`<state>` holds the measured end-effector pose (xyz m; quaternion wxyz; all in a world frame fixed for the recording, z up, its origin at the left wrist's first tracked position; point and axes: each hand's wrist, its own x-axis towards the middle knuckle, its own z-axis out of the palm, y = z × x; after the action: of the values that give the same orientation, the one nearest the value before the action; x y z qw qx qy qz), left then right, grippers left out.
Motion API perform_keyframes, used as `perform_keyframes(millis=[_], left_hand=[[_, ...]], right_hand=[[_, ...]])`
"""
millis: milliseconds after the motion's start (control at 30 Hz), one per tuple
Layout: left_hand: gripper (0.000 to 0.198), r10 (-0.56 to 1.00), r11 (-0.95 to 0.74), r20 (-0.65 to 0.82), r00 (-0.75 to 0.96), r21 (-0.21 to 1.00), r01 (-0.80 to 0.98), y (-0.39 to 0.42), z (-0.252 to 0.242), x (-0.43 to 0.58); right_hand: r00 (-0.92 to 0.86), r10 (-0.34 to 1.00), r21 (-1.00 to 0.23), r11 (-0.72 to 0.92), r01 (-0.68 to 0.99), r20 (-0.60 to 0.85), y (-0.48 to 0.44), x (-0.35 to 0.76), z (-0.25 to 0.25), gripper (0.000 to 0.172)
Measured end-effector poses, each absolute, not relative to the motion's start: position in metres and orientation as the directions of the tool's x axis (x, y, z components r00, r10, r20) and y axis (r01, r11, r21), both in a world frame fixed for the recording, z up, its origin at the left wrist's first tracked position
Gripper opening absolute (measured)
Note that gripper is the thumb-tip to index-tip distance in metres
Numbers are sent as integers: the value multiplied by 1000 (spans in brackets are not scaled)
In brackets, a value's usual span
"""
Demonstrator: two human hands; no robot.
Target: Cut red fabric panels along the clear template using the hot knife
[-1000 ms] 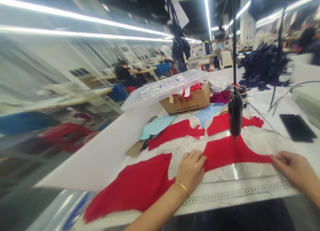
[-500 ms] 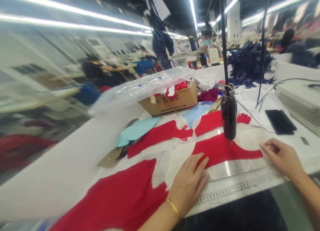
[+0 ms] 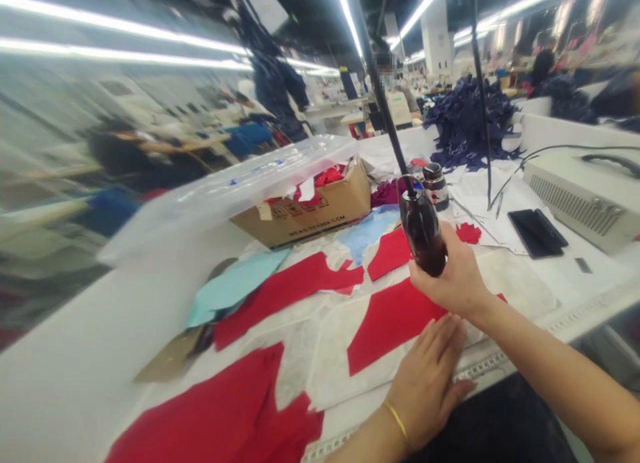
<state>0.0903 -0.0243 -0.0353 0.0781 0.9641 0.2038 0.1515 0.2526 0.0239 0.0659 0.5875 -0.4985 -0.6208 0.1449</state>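
The fingers (image 3: pixel 424 279) of the right hand (image 3: pixel 457 279) are closed around the dark hanging tool (image 3: pixel 420 223), above the red fabric piece (image 3: pixel 385 323). The left hand (image 3: pixel 430 383) lies flat and open at the near edge of the piece, on the worktop (image 3: pixel 520 283). The fabric looks soft and light and probably slides easily, so it is better to press it flat.

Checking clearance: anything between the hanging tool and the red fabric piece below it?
Nothing visible. The right hand grips the hanging tool above the red fabric piece; the tool's tip is hidden by that hand. The left hand lies flat at the piece's near edge, not under the tool.
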Motion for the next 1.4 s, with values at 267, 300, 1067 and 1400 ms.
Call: perform_keyframes(millis=[267, 300, 1067, 1400], left_hand=[[72, 327, -932, 221, 919, 236, 275, -21, -27, 133], [72, 323, -935, 228, 919, 225, 273, -20, -27, 137], [74, 321, -937, 259, 911, 231, 264, -14, -38, 151], [70, 324, -944, 278, 904, 161, 289, -16, -39, 153]], right_hand=[[372, 755, -827, 392, 403, 540, 13, 287, 68, 19], [378, 755, -830, 389, 399, 535, 12, 294, 68, 20], [457, 700, -816, 329, 475, 548, -12, 331, 59, 24], [489, 673, -814, 318, 486, 555, -14, 328, 57, 24]])
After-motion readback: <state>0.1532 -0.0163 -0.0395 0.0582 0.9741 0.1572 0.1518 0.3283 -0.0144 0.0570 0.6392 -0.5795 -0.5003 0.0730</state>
